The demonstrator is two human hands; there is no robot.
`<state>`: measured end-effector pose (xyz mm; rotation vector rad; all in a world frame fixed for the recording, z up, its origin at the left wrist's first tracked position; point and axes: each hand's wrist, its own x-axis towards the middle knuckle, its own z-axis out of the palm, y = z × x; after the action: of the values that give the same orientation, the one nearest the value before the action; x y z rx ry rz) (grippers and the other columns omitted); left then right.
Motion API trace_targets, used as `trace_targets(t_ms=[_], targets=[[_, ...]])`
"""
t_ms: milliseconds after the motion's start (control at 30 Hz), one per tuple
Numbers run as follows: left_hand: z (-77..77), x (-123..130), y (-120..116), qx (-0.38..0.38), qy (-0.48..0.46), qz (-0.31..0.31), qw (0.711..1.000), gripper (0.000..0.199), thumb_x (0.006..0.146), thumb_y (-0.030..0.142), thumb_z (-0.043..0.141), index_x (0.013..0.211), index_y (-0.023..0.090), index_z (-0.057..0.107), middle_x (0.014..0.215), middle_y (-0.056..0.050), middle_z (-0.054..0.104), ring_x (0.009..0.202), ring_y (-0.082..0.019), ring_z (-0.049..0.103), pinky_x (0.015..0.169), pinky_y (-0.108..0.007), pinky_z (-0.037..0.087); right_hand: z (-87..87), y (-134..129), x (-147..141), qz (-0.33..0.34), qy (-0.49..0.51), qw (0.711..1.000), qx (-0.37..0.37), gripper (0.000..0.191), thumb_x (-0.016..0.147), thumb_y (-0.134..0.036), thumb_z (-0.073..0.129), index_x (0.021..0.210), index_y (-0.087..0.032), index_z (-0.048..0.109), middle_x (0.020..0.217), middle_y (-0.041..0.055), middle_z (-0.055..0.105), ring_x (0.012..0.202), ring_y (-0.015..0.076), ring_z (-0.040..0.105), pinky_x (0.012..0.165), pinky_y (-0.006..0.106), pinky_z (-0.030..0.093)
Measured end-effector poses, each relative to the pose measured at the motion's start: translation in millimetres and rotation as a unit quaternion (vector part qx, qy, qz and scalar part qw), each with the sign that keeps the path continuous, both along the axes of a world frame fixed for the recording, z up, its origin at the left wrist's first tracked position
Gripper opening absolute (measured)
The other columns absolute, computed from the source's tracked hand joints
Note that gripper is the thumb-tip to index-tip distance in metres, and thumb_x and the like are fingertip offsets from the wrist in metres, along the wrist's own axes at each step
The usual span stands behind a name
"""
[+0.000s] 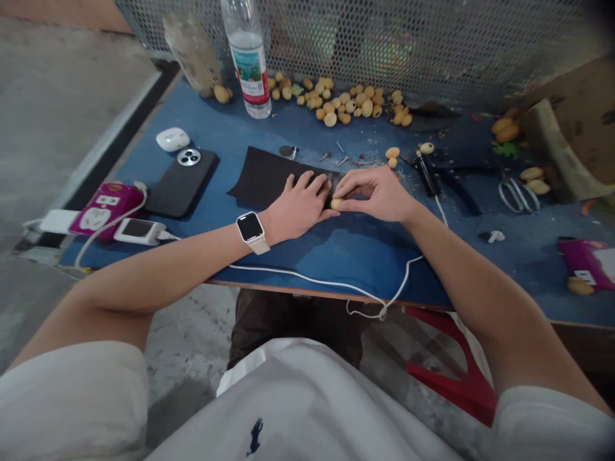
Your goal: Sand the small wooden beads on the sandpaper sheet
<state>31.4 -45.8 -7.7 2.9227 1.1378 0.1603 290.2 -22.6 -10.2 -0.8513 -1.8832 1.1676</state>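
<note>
My left hand (300, 208), with a white-strapped watch (252, 232) on its wrist, lies flat with fingers stretched over a black sheet (262, 171) that looks like sandpaper. My right hand (377, 193) is closed in a pinch on a small yellow round fruit (335, 204), at the sheet's right part. The fingertips of both hands nearly meet there, and the fruit is partly hidden by them. Behind the sheet lie small metal bits (343, 161) and a dark disc (285, 151). Two yellow fruit pieces (393, 153) rest beyond my right hand.
Yellow fruits (366, 107) line the back of the blue table (307, 256), beside a water bottle (250, 73). At left are a phone (181, 186), a white case (173, 139) and a purple power strip (108, 203). Right hold a black pen-like tool (426, 173), pliers (459, 189) and scissors (519, 194). A white cable (307, 275) crosses the front.
</note>
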Motion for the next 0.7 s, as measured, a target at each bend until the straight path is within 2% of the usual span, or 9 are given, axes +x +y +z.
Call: trace_targets(t_ms=[133, 367, 567, 700], targets=[[2.5, 0.9, -0.9, -0.002, 0.014, 0.003, 1.0, 0.073, 0.134, 0.053, 0.041, 0.182, -0.001, 0.054, 0.185, -0.036, 0.054, 0.17, -0.054, 0.051, 0.136, -0.081, 0.049, 0.0, -0.6, 0.2, -0.001, -0.013, 1.0, 0.0, 0.04, 0.077, -0.062, 0.116, 0.091, -0.031, 0.095, 0.098, 0.0061, 0.086, 0.09, 0.0268, 0.081, 0.089, 0.046, 0.076], [-0.2, 0.1, 0.1, 0.0, 0.002, 0.001, 1.0, 0.074, 0.134, 0.056, 0.041, 0.183, 0.003, 0.055, 0.184, -0.035, 0.055, 0.169, -0.055, 0.051, 0.134, -0.082, 0.051, 0.8, -0.1, -0.4, -0.001, -0.01, 1.0, -0.016, 0.044, 0.075, -0.065, 0.117, 0.09, -0.03, 0.095, 0.098, 0.0062, 0.087, 0.092, 0.0265, 0.082, 0.091, 0.045, 0.076], [-5.9, -2.2, 3.0, 0.021, 0.003, -0.007, 1.0, 0.074, 0.135, 0.057, 0.033, 0.183, 0.006, 0.055, 0.184, -0.033, 0.056, 0.167, -0.052, 0.052, 0.133, -0.078, 0.052, 5.7, -4.2, -1.2, 0.032, 0.032, 0.999, -0.01, 0.038, 0.085, -0.063, 0.113, 0.095, -0.03, 0.097, 0.104, 0.0066, 0.089, 0.095, 0.0233, 0.083, 0.094, 0.041, 0.076], [-3.5, -2.3, 3.8, 0.013, 0.001, -0.01, 1.0, 0.077, 0.134, 0.061, 0.036, 0.183, 0.005, 0.056, 0.183, -0.034, 0.056, 0.168, -0.053, 0.051, 0.133, -0.079, 0.052, 2.9, -0.3, 3.8, -0.005, 0.041, 0.999, -0.015, 0.044, 0.078, -0.062, 0.118, 0.096, -0.029, 0.096, 0.103, 0.0052, 0.089, 0.092, 0.0217, 0.082, 0.094, 0.039, 0.074]])
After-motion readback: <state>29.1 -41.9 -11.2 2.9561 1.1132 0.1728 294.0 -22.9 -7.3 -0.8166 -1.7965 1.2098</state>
